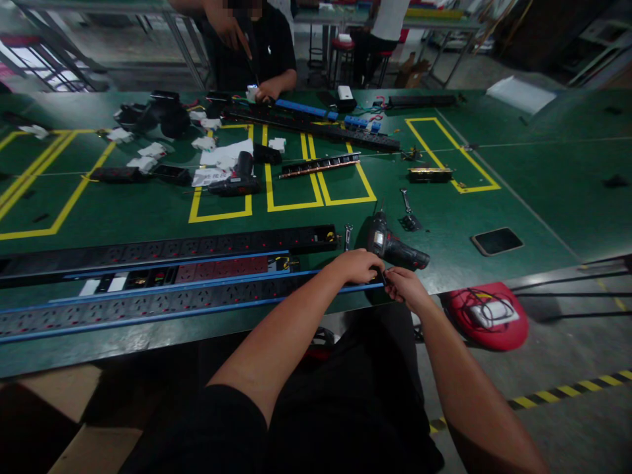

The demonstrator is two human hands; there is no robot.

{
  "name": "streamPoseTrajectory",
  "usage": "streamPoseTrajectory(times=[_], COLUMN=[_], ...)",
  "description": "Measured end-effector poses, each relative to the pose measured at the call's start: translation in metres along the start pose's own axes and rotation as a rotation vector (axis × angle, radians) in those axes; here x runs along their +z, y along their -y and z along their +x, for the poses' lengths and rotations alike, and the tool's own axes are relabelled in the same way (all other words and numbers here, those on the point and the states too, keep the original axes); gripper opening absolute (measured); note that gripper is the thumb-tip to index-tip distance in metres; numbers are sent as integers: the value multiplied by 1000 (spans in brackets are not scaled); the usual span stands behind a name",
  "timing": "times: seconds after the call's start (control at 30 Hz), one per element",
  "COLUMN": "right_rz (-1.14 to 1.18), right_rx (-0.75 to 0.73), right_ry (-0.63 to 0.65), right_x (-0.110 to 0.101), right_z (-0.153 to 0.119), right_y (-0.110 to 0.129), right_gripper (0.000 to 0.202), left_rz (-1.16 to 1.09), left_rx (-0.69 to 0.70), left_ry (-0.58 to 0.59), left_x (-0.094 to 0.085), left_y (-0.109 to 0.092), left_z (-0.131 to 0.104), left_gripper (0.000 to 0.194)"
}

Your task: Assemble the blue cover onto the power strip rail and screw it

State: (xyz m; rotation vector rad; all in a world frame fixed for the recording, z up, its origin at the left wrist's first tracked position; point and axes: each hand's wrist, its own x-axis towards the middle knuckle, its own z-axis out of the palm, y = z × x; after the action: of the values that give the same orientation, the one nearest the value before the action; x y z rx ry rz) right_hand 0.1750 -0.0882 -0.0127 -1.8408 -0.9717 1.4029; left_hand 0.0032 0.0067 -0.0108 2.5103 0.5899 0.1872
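Saw on the left of the green table (469,224) a long black socket strip (148,249), with a strip with a dark red section (222,268) next to it and a blue-edged strip (197,293) nearest the front edge. Beyond these, saw white connectors (148,155) and a drill (234,184) partly over a white paper (224,155); across the table, a person in black (271,46), hands at work.

At the blue-edged strip's right end, had the left hand (363,265) palm down, fingers bent, nearly closed on a small dark piece (382,275). Passed a second drill (390,243) just beyond. Had the right hand (405,288) at the piece's right side, fingers curled; could not tell how firmly gripped. Farther right, saw a wrench (405,201), then a phone (496,241), then a red stool (511,336) beside the table, bearing a white adapter (494,313).
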Motion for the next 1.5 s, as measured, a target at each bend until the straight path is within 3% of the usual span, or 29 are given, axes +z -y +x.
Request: streamPoseTrajectory(times=[0.23, 0.43, 0.8, 1.5], right_rz=[25, 52, 13, 20], right_rx=[34, -20, 28, -7], right_ry=[-50, 27, -54, 10], right_x=[3, -1, 3, 1], right_z=[-3, -2, -3, -4], right_y=[8, 1, 8, 5], right_gripper=[19, 22, 19, 26], left_rz=[1, 20, 13, 24], left_rx=[-31, -33, -30, -42], left_ry=[12, 24, 12, 28], left_x=[-3, -7, -5, -6], left_y=[-3, -7, -5, -6], left_z=[-1, -2, -2, -2], left_gripper=[27, 27, 28, 28])
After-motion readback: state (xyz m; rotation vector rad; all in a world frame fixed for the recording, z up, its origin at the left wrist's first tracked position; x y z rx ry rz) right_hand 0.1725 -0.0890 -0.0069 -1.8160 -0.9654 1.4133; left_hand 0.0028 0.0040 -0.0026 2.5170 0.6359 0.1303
